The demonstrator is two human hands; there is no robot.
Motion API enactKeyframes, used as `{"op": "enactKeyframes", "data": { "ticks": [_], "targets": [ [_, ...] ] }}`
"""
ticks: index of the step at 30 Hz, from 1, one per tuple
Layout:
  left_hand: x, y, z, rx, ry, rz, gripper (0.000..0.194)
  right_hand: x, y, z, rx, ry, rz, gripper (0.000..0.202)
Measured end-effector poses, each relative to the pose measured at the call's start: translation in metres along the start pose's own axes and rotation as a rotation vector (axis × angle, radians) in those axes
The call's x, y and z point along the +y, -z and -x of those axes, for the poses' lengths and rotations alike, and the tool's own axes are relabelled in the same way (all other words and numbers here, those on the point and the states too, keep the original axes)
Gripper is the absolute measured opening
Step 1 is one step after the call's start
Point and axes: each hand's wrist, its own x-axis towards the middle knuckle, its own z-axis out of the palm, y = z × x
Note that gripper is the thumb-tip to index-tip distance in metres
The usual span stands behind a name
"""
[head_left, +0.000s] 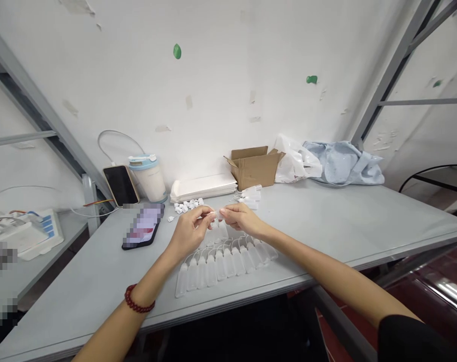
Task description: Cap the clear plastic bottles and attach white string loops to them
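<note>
In front of me, my left hand (193, 226) and my right hand (243, 218) meet above the table, fingertips pinched together. Between them is a small translucent white plastic piece (219, 214), mostly covered by the fingers; its exact kind I cannot make out. Just below lies a row of small translucent squeeze bottles (221, 264), side by side, with thin white cords at their necks. More bottles (220, 231) lie right under my hands, partly hidden. A pile of small white caps (186, 205) sits behind my left hand.
Behind stand a cardboard box (258, 171), a stack of white envelopes (204, 187), a white plastic bag (294, 161) and light blue cloth (341, 163). Several bottles (251, 196) lie by the box. At left are a cup (149, 178), a propped phone (122, 185) and another phone (143, 226).
</note>
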Motion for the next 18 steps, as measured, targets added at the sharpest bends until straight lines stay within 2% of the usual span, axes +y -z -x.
{"op": "enactKeyframes", "data": {
  "ticks": [2,5,11,14,18],
  "targets": [
    [-0.001,0.0,0.001,0.011,-0.023,-0.004,0.018,0.0,-0.001,0.001,0.03,0.028,0.022,0.037],
    [-0.002,0.001,-0.001,0.012,0.026,-0.008,0.022,0.003,-0.003,0.002,0.126,0.168,0.237,0.039],
    [-0.004,0.003,-0.006,-0.105,0.136,-0.019,0.037,0.016,-0.004,0.001,0.228,0.45,0.666,0.035],
    [-0.005,0.003,-0.005,-0.099,0.129,-0.065,0.041,0.015,-0.003,0.0,0.16,0.422,0.735,0.036],
    [-0.005,0.001,-0.002,-0.081,0.097,-0.124,0.04,0.005,-0.004,0.002,0.09,0.26,0.651,0.038]
  ]
}}
